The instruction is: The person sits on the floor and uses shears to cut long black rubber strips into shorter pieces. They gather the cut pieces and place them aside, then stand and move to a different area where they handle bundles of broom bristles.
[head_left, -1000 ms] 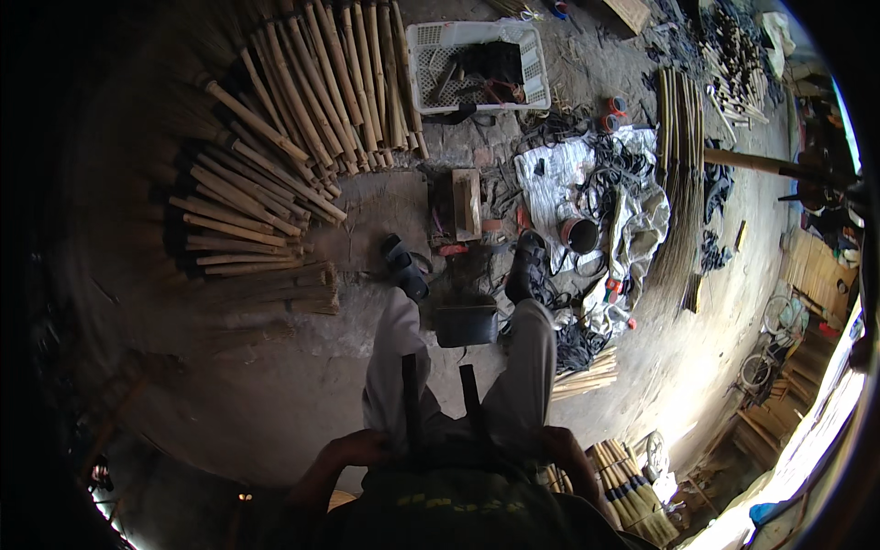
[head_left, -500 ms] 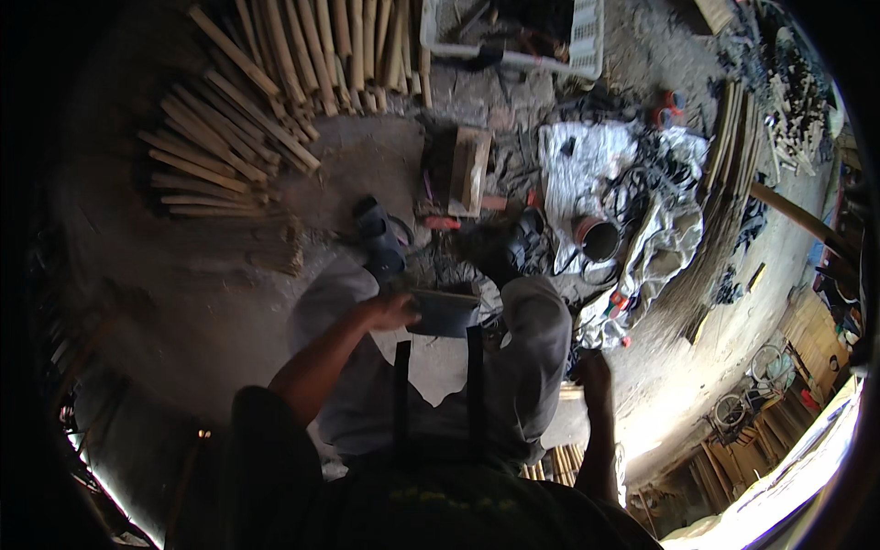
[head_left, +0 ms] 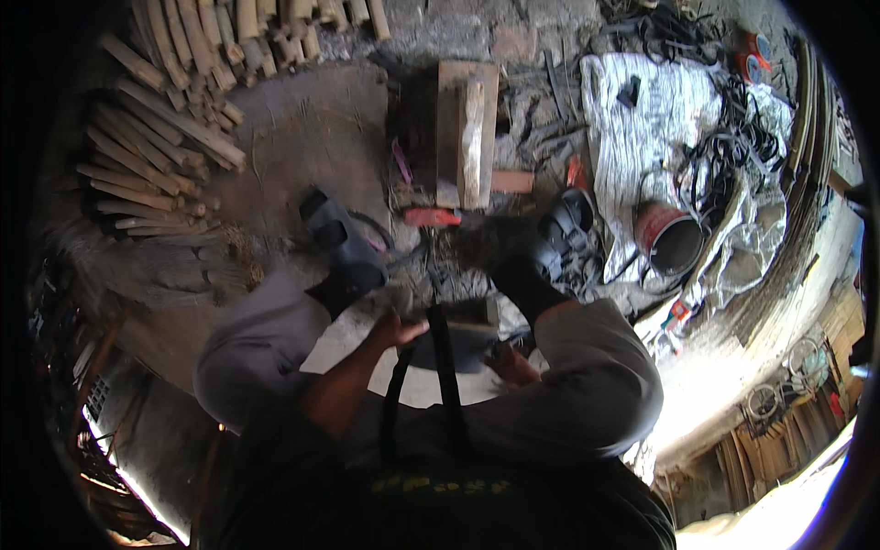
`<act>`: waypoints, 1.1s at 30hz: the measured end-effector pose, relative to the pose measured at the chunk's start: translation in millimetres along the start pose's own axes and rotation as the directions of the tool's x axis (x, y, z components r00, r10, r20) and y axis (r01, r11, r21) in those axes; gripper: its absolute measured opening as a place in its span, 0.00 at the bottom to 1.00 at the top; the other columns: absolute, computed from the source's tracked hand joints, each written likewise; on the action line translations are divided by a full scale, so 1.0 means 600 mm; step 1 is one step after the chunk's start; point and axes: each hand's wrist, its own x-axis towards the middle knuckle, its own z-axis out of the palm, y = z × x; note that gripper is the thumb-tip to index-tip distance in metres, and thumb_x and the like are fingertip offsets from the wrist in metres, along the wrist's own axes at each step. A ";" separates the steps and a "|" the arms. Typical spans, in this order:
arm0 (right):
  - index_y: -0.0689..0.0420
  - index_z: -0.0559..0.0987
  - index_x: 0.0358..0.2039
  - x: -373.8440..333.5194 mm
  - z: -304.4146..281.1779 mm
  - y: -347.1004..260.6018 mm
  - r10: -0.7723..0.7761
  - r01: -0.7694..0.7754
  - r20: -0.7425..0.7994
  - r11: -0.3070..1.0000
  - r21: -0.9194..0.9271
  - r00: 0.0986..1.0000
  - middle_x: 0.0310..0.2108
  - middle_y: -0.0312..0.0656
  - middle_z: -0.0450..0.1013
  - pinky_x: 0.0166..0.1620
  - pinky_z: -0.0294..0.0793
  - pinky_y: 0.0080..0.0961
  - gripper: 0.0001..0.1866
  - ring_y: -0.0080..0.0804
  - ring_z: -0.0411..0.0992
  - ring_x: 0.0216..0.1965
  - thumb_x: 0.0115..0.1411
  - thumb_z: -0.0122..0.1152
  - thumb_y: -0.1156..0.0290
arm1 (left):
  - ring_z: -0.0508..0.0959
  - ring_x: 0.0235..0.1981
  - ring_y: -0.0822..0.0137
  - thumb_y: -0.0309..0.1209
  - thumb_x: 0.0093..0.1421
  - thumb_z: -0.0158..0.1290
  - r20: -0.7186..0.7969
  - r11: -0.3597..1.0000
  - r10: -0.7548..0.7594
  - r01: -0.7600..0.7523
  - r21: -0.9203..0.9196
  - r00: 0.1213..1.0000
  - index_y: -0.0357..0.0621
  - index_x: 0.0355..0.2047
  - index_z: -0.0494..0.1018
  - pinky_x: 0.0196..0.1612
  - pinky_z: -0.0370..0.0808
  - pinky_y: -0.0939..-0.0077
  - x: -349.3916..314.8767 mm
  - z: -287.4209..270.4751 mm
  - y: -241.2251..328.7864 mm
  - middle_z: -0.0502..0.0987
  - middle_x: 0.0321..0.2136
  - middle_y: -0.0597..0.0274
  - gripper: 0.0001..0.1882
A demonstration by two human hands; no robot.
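Between my knees sits a dark, flat-sided object [head_left: 463, 352] with a brownish far edge; its kind is unclear. My left hand [head_left: 394, 330] is at its left end, a finger stretched toward it, the rest partly hidden. At its right end my right hand [head_left: 513, 366] has its fingers bent around something small and dark that I cannot make out. Two black straps [head_left: 445, 376] hang in front and cover part of the object. Ahead, a wooden block [head_left: 468, 137] stands between my sandalled feet, with a red-handled tool [head_left: 432, 217] near its base.
Cut bamboo pieces [head_left: 137, 174] lie stacked at the far left. On the right, a white woven sack [head_left: 623, 137] lies beneath a red round container [head_left: 669, 238] and tangled black strips [head_left: 733, 137]. Long thin strips [head_left: 807, 183] curve along the right side. A bicycle [head_left: 765, 403] stands farther off.
My right hand has come in from beside my right knee to the dark object's right end. My left hand stays near its left end. The whole view has shifted and appears closer.
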 end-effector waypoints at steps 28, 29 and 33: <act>0.58 0.77 0.51 -0.219 -0.522 -0.194 -0.793 0.169 -0.565 0.603 -0.779 0.227 0.37 0.58 0.78 0.40 0.76 0.45 0.19 0.59 0.77 0.41 0.66 0.62 0.60 | 0.79 0.55 0.53 0.55 0.66 0.56 -0.506 0.879 0.471 -0.434 0.198 0.722 0.45 0.60 0.70 0.59 0.74 0.48 -0.062 -0.374 0.401 0.78 0.54 0.47 0.32; 0.59 0.76 0.53 -0.267 -0.521 -0.245 -0.805 0.255 -0.557 0.593 -0.764 0.206 0.38 0.57 0.79 0.42 0.76 0.44 0.21 0.57 0.79 0.42 0.66 0.62 0.58 | 0.77 0.58 0.52 0.56 0.66 0.55 -0.585 0.868 0.462 -0.477 0.141 0.667 0.46 0.64 0.69 0.67 0.67 0.48 -0.109 -0.394 0.428 0.76 0.57 0.46 0.35; 0.57 0.76 0.57 -0.411 -0.508 -0.443 -0.874 0.284 -0.382 0.465 -0.838 0.301 0.45 0.54 0.81 0.51 0.77 0.41 0.26 0.50 0.80 0.46 0.66 0.61 0.52 | 0.72 0.64 0.50 0.60 0.67 0.51 -0.621 0.739 0.666 -0.480 0.473 0.413 0.44 0.71 0.60 0.69 0.64 0.49 -0.364 -0.483 0.485 0.66 0.67 0.41 0.42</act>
